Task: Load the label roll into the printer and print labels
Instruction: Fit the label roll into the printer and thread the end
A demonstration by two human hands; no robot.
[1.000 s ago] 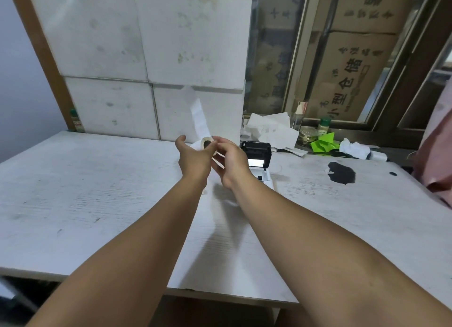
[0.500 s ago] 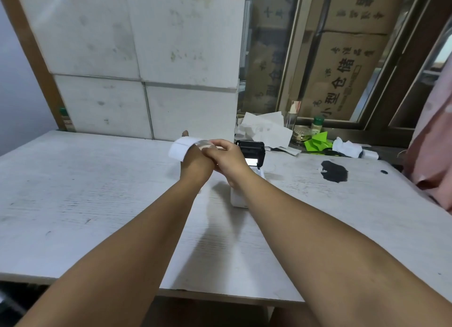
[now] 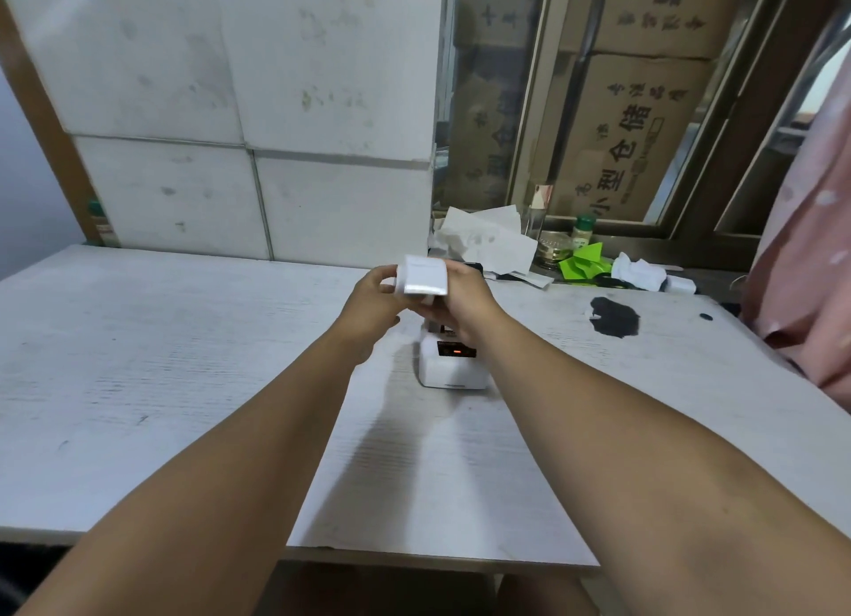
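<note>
Your left hand (image 3: 370,300) and right hand (image 3: 460,304) have fingers clamped on the label roll (image 3: 423,280), above the white printer (image 3: 453,367) on the surface (image 3: 184,362).

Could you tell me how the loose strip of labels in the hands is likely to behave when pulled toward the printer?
The label strip curls over the hands, so it is probably thin, floppy and light. It would likely bend rather than push straight into the printer.
</note>
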